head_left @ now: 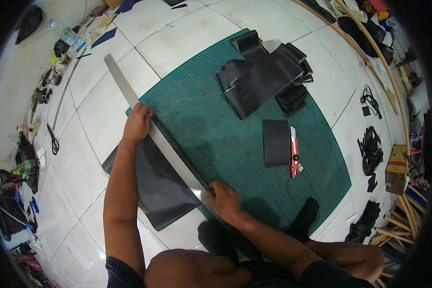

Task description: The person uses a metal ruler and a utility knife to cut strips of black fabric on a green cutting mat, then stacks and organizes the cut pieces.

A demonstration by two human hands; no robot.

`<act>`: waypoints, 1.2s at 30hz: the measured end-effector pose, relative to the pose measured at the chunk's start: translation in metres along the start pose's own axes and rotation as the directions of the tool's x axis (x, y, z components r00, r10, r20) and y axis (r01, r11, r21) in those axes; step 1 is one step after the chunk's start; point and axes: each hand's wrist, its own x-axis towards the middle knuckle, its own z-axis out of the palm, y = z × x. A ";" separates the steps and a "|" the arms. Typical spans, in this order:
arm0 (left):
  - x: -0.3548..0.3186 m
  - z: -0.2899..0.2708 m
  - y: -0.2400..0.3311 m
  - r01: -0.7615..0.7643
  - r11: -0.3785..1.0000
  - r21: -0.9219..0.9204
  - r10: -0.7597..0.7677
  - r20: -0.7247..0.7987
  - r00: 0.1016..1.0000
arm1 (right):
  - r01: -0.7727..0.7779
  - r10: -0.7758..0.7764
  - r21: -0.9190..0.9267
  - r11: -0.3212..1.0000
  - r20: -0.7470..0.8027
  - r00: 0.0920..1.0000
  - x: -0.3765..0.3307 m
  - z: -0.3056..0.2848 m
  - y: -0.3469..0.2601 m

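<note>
Two bare hands, yours, rest on one long metal ruler (170, 151) that runs slantwise between them, with a large black sheet (163, 187) lying partly under it. Your left hand (138, 123) is at the farther spot, its fingers drawn together and bent over the ruler; whether they pinch it or only press cannot be told. Past those fingers, the ruler's rounded end reaches out over the white tiled floor (89, 125). Your right hand (224, 201) is nearer your body, its fingers curled in at the ruler's right edge, where a narrow black band (180, 153) runs alongside; you cannot tell from this view which of the two they grip. The sheet spreads to the left of your right fingers and below your left ones, partly off the green cutting mat (201, 110). Right of your right fingers and a little farther away, a small black rectangle (276, 144) lies on the mat, with a red utility knife (294, 156) just beside its right edge. Well beyond your right fingers sits a loose pile of black pieces (264, 79). Well left of your left fingers, dark-handled scissors (54, 144) lie on the tiles.
</note>
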 end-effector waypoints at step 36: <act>-0.041 0.041 0.024 0.293 0.883 0.367 -0.249 -0.164 0.954 | -0.060 0.057 -0.038 0.997 -0.073 0.996 0.071 -0.091 0.082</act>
